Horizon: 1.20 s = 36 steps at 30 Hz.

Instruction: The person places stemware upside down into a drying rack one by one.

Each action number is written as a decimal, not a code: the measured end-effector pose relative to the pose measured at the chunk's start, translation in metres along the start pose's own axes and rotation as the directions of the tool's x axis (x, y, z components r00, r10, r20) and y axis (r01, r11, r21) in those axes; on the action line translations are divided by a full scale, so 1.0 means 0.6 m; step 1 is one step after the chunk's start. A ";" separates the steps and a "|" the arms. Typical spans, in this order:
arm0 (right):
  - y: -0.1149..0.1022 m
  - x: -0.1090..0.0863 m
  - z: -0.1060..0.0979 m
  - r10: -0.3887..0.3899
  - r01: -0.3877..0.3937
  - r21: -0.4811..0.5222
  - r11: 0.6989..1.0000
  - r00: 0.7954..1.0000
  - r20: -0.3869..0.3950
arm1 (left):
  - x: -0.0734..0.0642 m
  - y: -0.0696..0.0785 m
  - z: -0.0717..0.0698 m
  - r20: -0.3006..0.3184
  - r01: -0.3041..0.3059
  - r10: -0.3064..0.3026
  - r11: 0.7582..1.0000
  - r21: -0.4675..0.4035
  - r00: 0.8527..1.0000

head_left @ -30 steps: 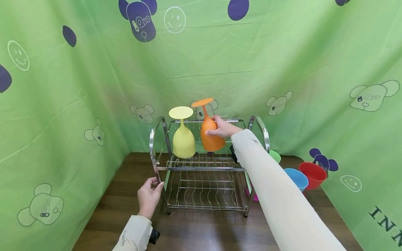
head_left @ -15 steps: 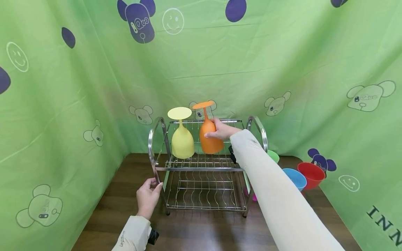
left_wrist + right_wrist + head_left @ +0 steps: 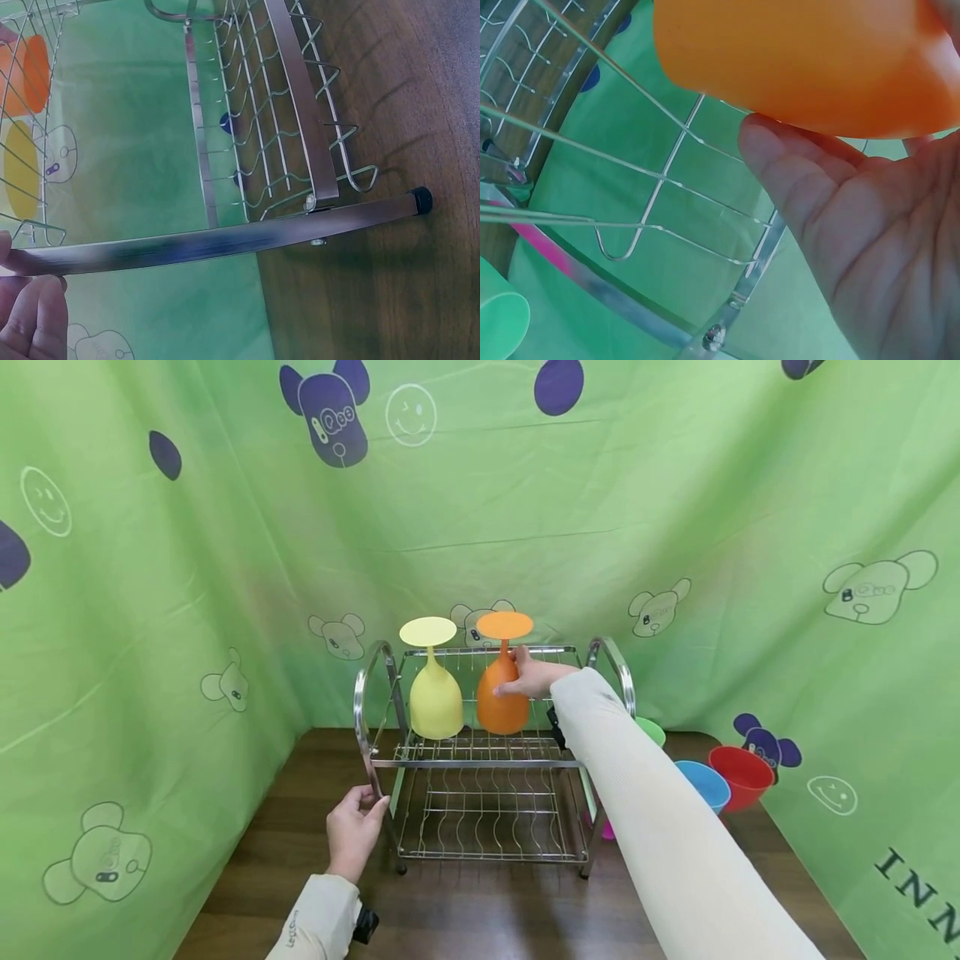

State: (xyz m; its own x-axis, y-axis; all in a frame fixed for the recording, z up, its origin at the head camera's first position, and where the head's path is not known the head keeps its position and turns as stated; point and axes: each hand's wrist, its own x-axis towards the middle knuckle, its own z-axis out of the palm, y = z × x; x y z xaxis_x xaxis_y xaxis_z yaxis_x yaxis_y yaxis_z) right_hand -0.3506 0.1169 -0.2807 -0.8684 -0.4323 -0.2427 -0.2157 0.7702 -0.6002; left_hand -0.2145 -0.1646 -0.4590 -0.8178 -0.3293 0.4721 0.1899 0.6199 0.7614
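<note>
My right hand (image 3: 536, 677) holds an orange goblet (image 3: 497, 717) upside down by its bowl, fingers and thumb around the side. The goblet stands nearly upright on the upper tier of a chrome dish rack (image 3: 480, 763), its foot on top. Just to its left, a yellow goblet (image 3: 437, 708) rests inverted on the same tier. My left hand (image 3: 352, 831) pinches the rack's front left post (image 3: 165, 249) between thumb and fingers. In the right wrist view, the orange bowl (image 3: 802, 64) lies against the thumb and hides part of the fingers.
The lower wire tier (image 3: 491, 810) carries nothing visible. Right of the rack stand a blue cup (image 3: 705, 785), a red cup (image 3: 742, 777) and a green cup (image 3: 651, 732), partly behind my right sleeve. A pink piece (image 3: 608, 831) shows by the right leg. Green printed cloth surrounds the wooden table (image 3: 277, 868).
The orange goblet has come down slightly and straightened from a leftward tilt, its foot shifting right, with my right hand still on it. My left hand stays on the post.
</note>
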 end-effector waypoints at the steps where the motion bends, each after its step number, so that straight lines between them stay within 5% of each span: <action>1: 0.003 0.000 -0.001 0.003 -0.003 0.001 1.000 1.000 0.001 | 0.000 0.000 0.001 0.001 -0.002 0.002 1.000 0.000 1.000; 9: 0.007 -0.013 -0.010 0.040 -0.040 0.029 0.999 0.999 -0.028 | -0.001 0.001 0.003 0.002 -0.009 0.009 1.000 -0.007 1.000; 18: -0.012 -0.050 -0.028 0.043 -0.050 -0.082 0.995 0.995 -0.086 | -0.002 0.006 -0.002 0.006 0.061 -0.060 0.998 -0.021 0.998; 29: -0.028 -0.104 -0.037 -0.084 0.069 -0.281 0.957 0.996 -0.043 | -0.005 0.014 -0.005 -0.002 0.031 -0.031 0.998 -0.046 1.000; 36: -0.020 -0.166 -0.019 -0.192 0.166 -0.292 0.942 0.979 -0.061 | -0.009 0.005 -0.005 -0.044 -0.051 0.044 0.984 -0.169 0.998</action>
State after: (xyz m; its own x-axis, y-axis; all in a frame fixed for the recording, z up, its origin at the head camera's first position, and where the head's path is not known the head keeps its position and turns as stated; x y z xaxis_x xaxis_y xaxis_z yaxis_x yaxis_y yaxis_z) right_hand -0.2666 0.1560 -0.2408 -0.8365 -0.5426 -0.0758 -0.4780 0.7904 -0.3831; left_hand -0.2080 -0.1630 -0.4577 -0.7838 -0.3329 0.5242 0.3205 0.5062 0.8006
